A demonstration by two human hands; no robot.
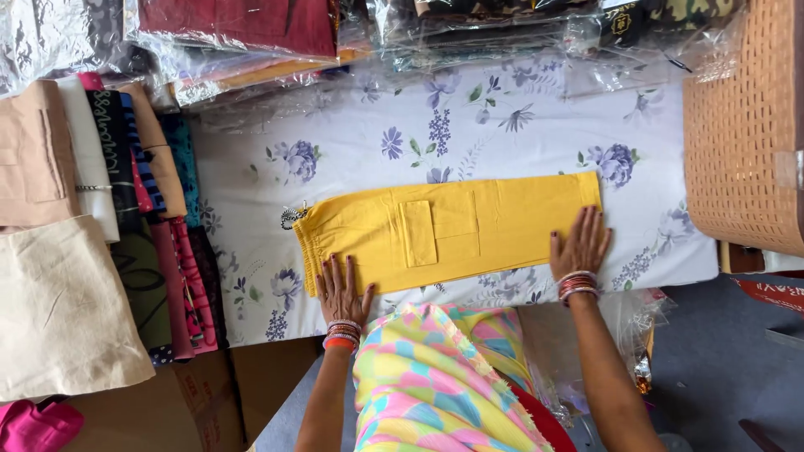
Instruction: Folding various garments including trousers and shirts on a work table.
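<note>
Draped in a pastel scarf point(435, 377), the person presses left hand point(342, 293) and right hand point(580, 244), fingers spread flat, on folded yellow trousers point(448, 230) atop the floral sheet point(519, 125); even pressure should keep creases crisp.

Work surface is covered with a white floral sheet point(502, 117). Folded fabrics point(126, 209) are stacked at left, plastic-wrapped clothes point(251, 33) sit along the top, a woven brown basket point(741, 125) is upper right, and grey floor point(720, 368) shows lower right. Soft daylight.

clear plastic garment packs point(251, 33) | top edge | maroon, dark, camouflage contents
</note>
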